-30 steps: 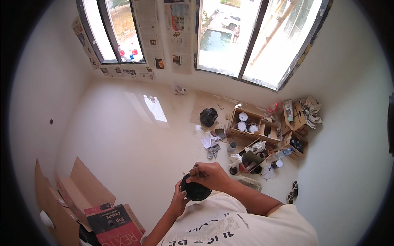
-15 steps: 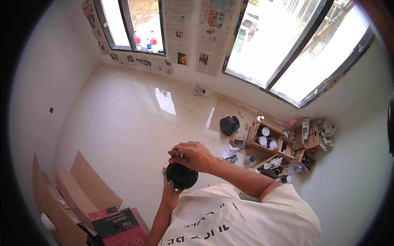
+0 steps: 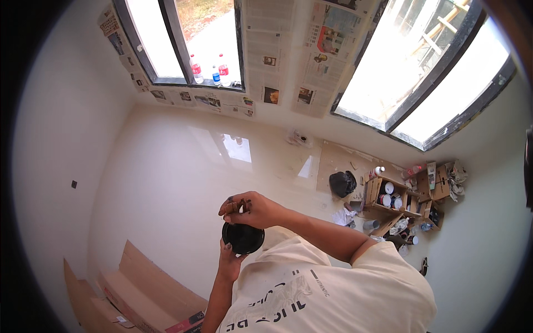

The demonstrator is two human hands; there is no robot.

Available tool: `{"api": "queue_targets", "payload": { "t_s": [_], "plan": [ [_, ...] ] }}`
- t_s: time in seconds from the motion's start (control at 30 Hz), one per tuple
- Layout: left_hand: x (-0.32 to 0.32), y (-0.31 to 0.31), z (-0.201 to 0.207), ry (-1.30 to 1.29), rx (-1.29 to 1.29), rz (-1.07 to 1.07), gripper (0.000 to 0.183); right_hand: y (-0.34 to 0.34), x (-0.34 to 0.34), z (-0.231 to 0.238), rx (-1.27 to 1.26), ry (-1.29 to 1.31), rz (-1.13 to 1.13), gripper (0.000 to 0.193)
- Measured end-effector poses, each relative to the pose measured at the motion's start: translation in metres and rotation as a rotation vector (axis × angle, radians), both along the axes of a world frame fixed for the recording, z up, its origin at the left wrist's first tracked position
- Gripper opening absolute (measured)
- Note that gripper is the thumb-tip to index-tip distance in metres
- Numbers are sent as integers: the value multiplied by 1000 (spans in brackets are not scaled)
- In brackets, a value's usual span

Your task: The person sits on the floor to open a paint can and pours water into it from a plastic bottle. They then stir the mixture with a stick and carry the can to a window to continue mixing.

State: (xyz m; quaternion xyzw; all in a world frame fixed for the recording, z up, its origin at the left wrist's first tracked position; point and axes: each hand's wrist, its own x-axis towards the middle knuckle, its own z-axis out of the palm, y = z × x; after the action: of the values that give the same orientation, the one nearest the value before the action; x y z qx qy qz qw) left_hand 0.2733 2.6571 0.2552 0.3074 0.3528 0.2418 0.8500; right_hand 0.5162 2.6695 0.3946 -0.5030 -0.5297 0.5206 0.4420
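A round black tub [image 3: 243,238] with a dark inside is held in front of my shirt. My left hand [image 3: 229,262] is closed round its near left side, with stained fingertips showing at the rim. Just above the tub's far edge, my right hand [image 3: 252,210] has its fingers bent together on a small flat brown piece [image 3: 237,207], which looks like cardboard. Dark smears mark the right fingers. Whether the brown piece touches the rim I cannot tell.
Windows with black frames [image 3: 176,41] and taped newspaper [image 3: 270,61] line the far wall. Bottles [image 3: 223,69] stand on a sill. At right lie a black bag [image 3: 342,183] and wooden boxes [image 3: 393,191] with paint cans. Folded cardboard [image 3: 152,283] lies at lower left.
The whole view has turned, so windows and boxes sit further right and lower. My right fingers have shifted on the brown piece and curl more above the tub.
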Motion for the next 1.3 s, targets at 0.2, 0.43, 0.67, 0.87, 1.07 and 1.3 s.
{"api": "queue_targets", "payload": {
  "t_s": [0.2,0.43,0.67,0.87,1.07,1.3],
  "plan": [
    [-1,148,-14,-18,44,53,70,165,3,-3,-32,233,164,24],
    [5,332,22,-13,156,97,93,375,-20,30,-211,329,219,27],
    [-16,492,1,-24,165,163,81,559,-53,26,-198,259,270,20],
    [-55,658,-9,-15,99,89,95,709,-96,14,-180,356,145,15],
    [-88,818,13,-29,88,-35,94,838,-129,29,-72,286,-22,14],
    [-97,972,1,-55,45,-147,86,969,-120,22,-59,174,-94,24]
  ]
}}
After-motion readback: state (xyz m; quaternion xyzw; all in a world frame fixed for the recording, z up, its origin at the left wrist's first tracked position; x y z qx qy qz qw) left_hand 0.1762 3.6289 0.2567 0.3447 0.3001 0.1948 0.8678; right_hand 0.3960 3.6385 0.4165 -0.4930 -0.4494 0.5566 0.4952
